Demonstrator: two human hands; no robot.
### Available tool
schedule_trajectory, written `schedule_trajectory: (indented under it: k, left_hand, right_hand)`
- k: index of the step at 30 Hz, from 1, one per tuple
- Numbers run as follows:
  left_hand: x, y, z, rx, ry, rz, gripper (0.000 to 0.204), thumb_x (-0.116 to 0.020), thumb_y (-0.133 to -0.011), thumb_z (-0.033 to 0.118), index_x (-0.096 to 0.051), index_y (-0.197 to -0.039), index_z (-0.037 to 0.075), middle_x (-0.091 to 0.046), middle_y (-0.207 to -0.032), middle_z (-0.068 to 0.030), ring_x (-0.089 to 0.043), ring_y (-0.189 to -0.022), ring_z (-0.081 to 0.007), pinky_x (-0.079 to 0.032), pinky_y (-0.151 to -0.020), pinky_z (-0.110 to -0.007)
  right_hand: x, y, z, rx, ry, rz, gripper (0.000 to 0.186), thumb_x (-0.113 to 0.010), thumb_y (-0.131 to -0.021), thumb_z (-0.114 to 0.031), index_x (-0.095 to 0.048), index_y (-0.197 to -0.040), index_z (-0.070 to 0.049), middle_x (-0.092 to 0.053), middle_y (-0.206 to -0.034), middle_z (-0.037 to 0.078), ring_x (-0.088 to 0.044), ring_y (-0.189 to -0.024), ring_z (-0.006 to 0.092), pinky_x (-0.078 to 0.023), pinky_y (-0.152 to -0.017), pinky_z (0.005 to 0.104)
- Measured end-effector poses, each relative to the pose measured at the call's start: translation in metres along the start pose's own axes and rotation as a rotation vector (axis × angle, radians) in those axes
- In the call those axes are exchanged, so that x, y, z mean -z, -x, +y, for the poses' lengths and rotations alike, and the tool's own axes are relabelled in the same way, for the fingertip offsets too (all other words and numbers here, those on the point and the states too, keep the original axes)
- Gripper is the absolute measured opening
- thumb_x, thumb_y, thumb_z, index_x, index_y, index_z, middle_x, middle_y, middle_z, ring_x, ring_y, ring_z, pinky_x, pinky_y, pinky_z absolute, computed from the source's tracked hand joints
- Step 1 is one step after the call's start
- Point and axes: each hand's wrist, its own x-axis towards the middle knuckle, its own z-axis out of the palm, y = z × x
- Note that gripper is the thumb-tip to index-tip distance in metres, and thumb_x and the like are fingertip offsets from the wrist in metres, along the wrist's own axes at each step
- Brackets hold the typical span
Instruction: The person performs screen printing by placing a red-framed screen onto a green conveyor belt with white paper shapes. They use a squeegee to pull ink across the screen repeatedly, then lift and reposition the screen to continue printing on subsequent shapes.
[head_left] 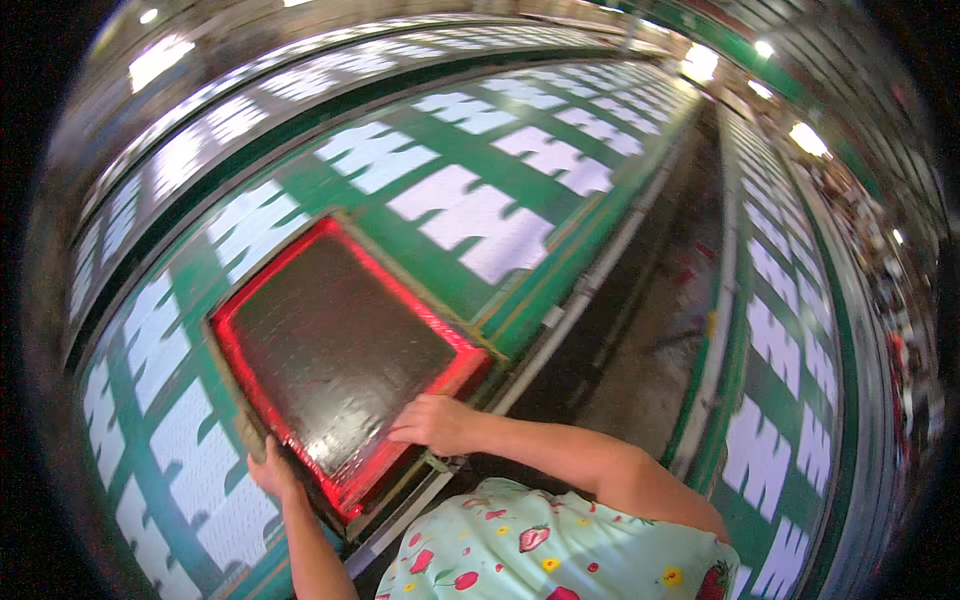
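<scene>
A screen printing frame, dark and glossy inside with a bright red border, lies tilted across the long green table. My left hand is closed round the frame's left side, low down, with its fingers partly hidden behind the edge. On the near right side, my right hand curls its fingers over the red border. What lies beneath the frame is hidden. White cut fabric pieces with notched edges are spread in rows on the green surface around it.
A metal rail runs along the table's right edge. Beyond it is a dark aisle floor, then another green table with white pieces. A further table with white pieces stands at the far left.
</scene>
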Motion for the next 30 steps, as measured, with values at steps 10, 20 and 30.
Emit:
schedule_trajectory:
  k: [10,20,30]
  left_hand:
    - [-0.001,-0.019,-0.019,-0.014,-0.134,0.000,0.080,-0.081,-0.104,0.042,-0.053,-0.158,-0.010,-0.066,-0.152,-0.0284,-0.071,-0.124,-0.0395,-0.056,-0.110,-0.046]
    - [0.001,-0.014,-0.011,-0.011,-0.107,-0.021,0.076,-0.077,-0.106,0.042,-0.056,-0.157,-0.009,-0.066,-0.152,-0.0292,-0.070,-0.127,-0.0405,-0.054,-0.112,-0.046]
    - [0.001,-0.012,-0.012,-0.048,-0.100,0.013,0.077,-0.078,-0.105,0.043,-0.055,-0.158,-0.008,-0.067,-0.151,-0.0270,-0.069,-0.129,-0.0402,-0.053,-0.114,-0.046]
  right_hand:
    - [-0.001,-0.053,-0.021,-0.202,0.207,-0.152,0.010,-0.078,-0.075,-0.016,-0.082,-0.082,-0.011,-0.082,-0.085,0.015,-0.082,-0.087,0.0376,-0.065,-0.071,0.0529]
    - [-0.012,-0.026,-0.024,-0.170,0.258,-0.189,0.013,-0.081,-0.078,-0.019,-0.083,-0.089,-0.014,-0.082,-0.092,0.010,-0.081,-0.093,0.0324,-0.060,-0.083,0.0510]
    - [-0.003,-0.022,-0.028,-0.206,0.239,-0.269,0.017,-0.081,-0.081,-0.015,-0.081,-0.098,-0.018,-0.081,-0.103,0.004,-0.077,-0.108,0.0296,-0.054,-0.093,0.0490]
